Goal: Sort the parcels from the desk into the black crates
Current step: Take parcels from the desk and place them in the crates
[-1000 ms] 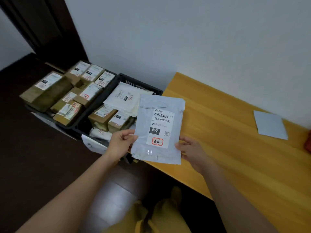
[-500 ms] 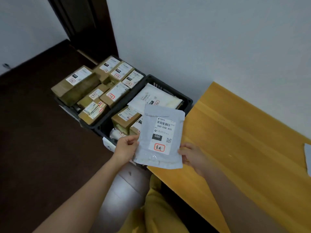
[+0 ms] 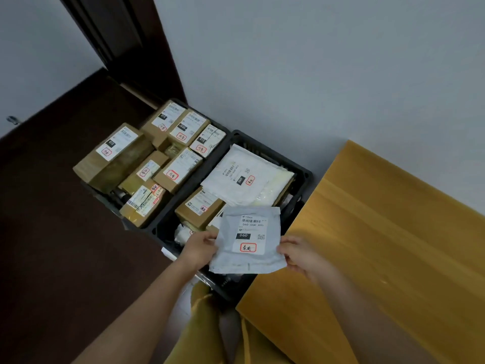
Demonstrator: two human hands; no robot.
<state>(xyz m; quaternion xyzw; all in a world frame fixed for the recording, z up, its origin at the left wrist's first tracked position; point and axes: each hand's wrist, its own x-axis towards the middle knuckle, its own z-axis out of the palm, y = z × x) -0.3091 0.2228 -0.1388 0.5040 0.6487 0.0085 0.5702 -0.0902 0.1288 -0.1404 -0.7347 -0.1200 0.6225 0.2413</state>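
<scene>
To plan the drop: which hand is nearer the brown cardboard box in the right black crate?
Left hand, just below the box; right hand is farther, beside the desk.

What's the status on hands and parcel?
Left hand and right hand both grip grey parcel. Parcel held above right black crate, not released. Nothing blocking.

A plain pale wall [image 3: 315,74] filled the upper part of the view. A dark wooden door frame [image 3: 123,40] stood against it at the upper left, running down to a dark brown floor [image 3: 52,245]. A small metal fitting [image 3: 12,119] sat low on the left wall. Yellow fabric [image 3: 204,334] showed at the bottom edge.
</scene>
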